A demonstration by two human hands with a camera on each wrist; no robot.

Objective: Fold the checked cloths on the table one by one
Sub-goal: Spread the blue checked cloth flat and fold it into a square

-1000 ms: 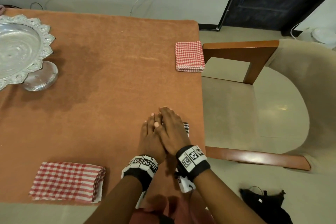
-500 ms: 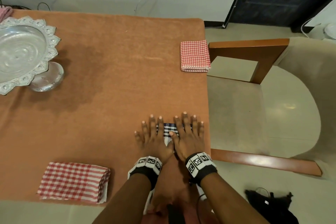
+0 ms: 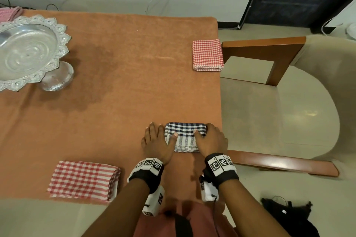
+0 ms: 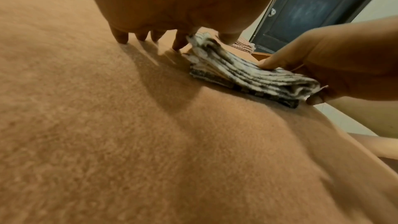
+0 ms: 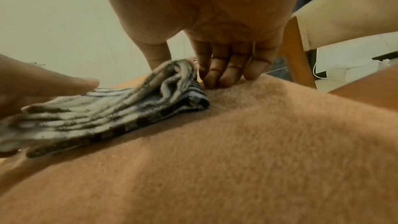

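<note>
Both hands flank the folded blue checked cloth [image 3: 184, 136] on the tabletop [image 3: 115, 82] — left hand [image 3: 158, 141] grasping its left edge, thumb on top, fingers beside it; right hand [image 3: 211, 140] likewise pinching the right edge, fingertips curled down beside it.
</note>
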